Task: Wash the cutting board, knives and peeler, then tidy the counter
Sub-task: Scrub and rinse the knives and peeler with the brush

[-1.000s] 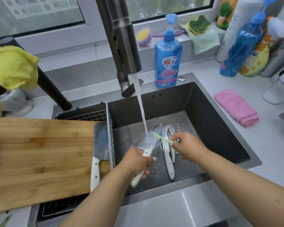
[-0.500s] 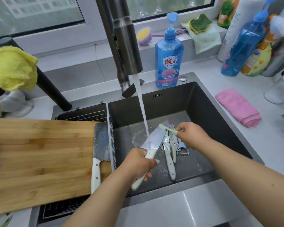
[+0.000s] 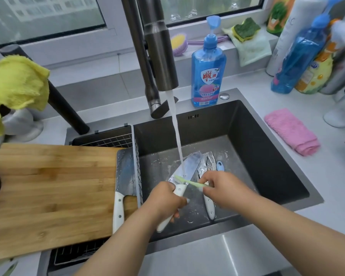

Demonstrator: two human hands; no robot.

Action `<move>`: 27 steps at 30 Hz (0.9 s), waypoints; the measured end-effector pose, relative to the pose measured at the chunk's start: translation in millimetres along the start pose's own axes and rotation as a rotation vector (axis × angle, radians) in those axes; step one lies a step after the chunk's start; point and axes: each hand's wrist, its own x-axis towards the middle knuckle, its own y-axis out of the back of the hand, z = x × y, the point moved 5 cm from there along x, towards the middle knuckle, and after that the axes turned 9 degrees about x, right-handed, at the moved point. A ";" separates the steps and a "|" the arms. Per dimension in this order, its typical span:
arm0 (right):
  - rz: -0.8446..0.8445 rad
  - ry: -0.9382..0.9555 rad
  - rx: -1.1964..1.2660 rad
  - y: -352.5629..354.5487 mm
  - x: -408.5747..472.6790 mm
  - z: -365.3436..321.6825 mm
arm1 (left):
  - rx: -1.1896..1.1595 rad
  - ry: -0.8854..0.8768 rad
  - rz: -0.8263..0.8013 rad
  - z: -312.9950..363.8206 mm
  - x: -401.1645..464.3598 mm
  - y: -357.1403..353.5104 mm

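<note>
Scrubbing under the running tap, our left hand (image 3: 165, 198) grips the white handle of the knife (image 3: 184, 170), blade slanting up across the sink (image 3: 267, 156). Our right hand (image 3: 221, 189) pinches a green brush (image 3: 187, 181) laid across the blade near the handle. Risk here: wet grip, and a slip could drag fingers onto the edge. Another knife (image 3: 207, 202) and what looks like the peeler (image 3: 220, 165) crowd the basin floor just beside us. The cleaver (image 3: 126, 176) rests on the cutting board (image 3: 48, 192) by the sink's left edge; more room lies to the right.
</note>
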 end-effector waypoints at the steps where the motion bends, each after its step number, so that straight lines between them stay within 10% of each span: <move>1: 0.026 -0.010 0.002 2.1 3.9 2.5 | 0.006 -0.006 -0.006 1.0 -0.4 -1.4; 11: 0.382 -0.074 0.078 48.1 21.7 41.3 | -0.227 0.094 0.021 -2.9 2.7 5.6; 27: 0.218 0.039 0.293 -0.7 26.2 24.0 | -0.493 0.109 -0.019 5.2 -10.9 10.5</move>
